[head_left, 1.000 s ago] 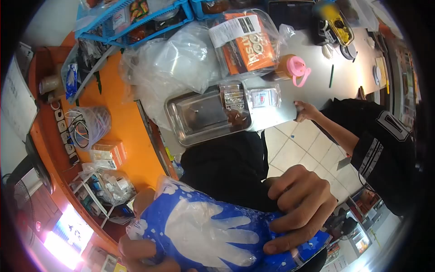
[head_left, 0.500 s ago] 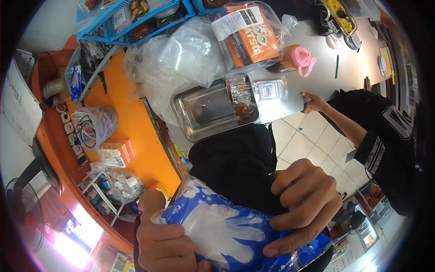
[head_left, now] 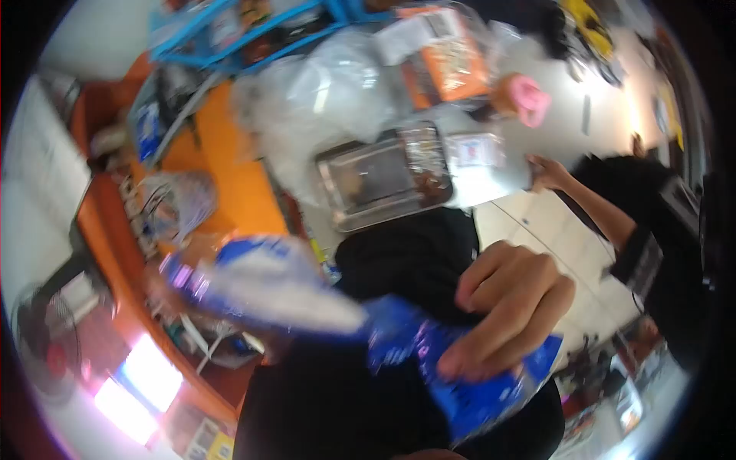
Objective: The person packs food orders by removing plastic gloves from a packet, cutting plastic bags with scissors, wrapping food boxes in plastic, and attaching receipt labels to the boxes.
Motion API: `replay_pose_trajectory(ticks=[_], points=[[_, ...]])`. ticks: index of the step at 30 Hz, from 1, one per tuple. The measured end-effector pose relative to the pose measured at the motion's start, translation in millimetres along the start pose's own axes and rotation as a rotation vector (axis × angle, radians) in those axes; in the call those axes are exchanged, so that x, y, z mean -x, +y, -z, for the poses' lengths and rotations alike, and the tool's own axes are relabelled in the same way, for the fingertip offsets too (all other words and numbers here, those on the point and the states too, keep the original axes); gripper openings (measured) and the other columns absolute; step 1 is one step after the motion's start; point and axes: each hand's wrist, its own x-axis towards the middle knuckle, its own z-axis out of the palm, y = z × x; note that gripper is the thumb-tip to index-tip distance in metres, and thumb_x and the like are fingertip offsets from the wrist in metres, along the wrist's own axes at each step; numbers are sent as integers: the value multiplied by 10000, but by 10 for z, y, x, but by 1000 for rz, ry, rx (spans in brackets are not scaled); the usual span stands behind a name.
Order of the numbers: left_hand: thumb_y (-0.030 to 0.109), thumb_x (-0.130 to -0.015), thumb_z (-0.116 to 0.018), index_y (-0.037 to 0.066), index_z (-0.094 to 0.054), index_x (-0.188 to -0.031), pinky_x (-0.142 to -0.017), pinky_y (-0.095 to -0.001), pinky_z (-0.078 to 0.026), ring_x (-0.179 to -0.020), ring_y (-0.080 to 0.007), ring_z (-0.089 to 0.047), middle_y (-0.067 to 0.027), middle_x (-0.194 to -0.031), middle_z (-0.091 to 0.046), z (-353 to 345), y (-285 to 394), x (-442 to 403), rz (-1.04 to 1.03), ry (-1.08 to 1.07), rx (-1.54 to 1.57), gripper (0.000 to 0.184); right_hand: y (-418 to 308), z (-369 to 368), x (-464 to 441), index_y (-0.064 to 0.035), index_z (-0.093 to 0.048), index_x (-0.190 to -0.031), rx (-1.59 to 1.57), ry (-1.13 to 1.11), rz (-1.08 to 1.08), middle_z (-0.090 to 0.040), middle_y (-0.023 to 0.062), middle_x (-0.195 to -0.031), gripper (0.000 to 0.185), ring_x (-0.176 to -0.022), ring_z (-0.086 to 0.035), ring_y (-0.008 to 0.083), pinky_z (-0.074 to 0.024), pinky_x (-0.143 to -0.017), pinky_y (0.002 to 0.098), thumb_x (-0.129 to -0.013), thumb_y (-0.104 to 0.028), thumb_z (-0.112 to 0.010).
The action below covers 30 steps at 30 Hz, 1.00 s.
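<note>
Blue-and-white plastic packet [head_left: 399, 330], seen from the head camera, is in our right hand [head_left: 506, 314], in front of dark clothing. Ahead of that hand we see a grey counter [head_left: 563, 115]; ahead and left is an orange desk [head_left: 238, 153], and just beyond the fingers lie pale floor tiles [head_left: 514, 238]. Our right hand is bent over the packet's right part, thumb and fingers clamped on it; the rest stretches leftward, blurred. We cannot tell how our left hand is placed. Black fabric [head_left: 414, 245] comes between the right hand and a metal tray [head_left: 391, 220] on the counter. Farther ahead sit clear bags [head_left: 337, 84], an orange package [head_left: 452, 69] and a pink-lidded bottle [head_left: 527, 100]. To the hand's right, another person's hand [head_left: 548, 175] touches the counter edge.
</note>
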Motion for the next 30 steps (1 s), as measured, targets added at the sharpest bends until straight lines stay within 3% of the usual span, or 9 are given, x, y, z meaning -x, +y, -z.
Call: replay_pose_trajectory(ticks=[3,7,8,10,12,15,18,20,30], points=[[261,-931,-492,100,-543,-721,-581,-292,-398,-652,-131,-481,-4,-657,-471,17,-332,-122,169,149,30,269,69,97,186,66,-722,-922,81,-119,-224,-715,186,-749,289,-444,-602,147,-375,-393,227,-855,-213,-752],[249,-893,-618,13,-490,-727,-560,-285,-476,-572,-140,-519,-76,-678,-561,47,-216,-134,243,-101,311,315,198,335,135,94,-689,-1031,-249,-421,-557,-715,204,-834,475,-590,-679,181,-462,-464,260,-811,-313,-800],[249,-893,-618,13,-490,-727,-560,-285,-476,-572,-140,-519,-76,-678,-561,54,-233,-142,241,-90,318,315,360,351,236,107,-672,-1061,-356,-238,-430,-703,220,-905,564,-668,-689,183,-484,-506,268,-782,-360,-819],[236,-904,-616,-8,-536,-723,-504,-263,-392,-544,-107,-483,-63,-640,-565,80,-267,-162,133,-364,522,313,313,360,129,53,-670,-1111,-26,-81,-478,-695,175,-941,601,-667,-637,147,-433,-517,253,-728,-373,-852],[206,-899,-614,-11,-556,-738,-491,-270,-375,-538,-102,-472,-65,-646,-574,85,-203,-142,78,-407,413,276,283,227,-90,-1,-667,-1162,300,-107,-699,-688,130,-977,658,-667,-586,111,-382,-528,238,-674,-385,-885],[148,-876,-625,-5,-590,-776,-475,-289,-370,-495,-131,-458,-68,-636,-575,57,-206,-138,-37,-486,302,186,384,-152,-198,15,-663,-1010,446,-107,-862,-675,126,-862,389,-651,-617,184,-413,-540,307,-716,-158,-849],[153,-888,-618,6,-599,-808,-491,-301,-382,-503,-180,-478,-79,-662,-568,117,-162,-108,18,-600,153,168,468,-197,-129,27,-696,-915,570,-204,-845,-689,101,-794,274,-607,-580,156,-397,-533,304,-707,-96,-825],[172,-933,-598,10,-600,-847,-516,-309,-395,-540,-220,-504,-85,-686,-548,84,-205,-108,105,-685,321,183,480,-146,-110,50,-683,-828,411,-156,-857,-672,158,-748,135,-685,-680,230,-501,-623,304,-740,-3,-771],[210,-1019,-493,17,-577,-957,-594,-264,-358,-672,-95,-437,-32,-732,-488,163,-422,-20,358,-744,221,219,473,-261,-100,56,-706,-888,546,304,-842,-721,156,-818,70,-762,-692,198,-527,-735,290,-841,18,-672]])
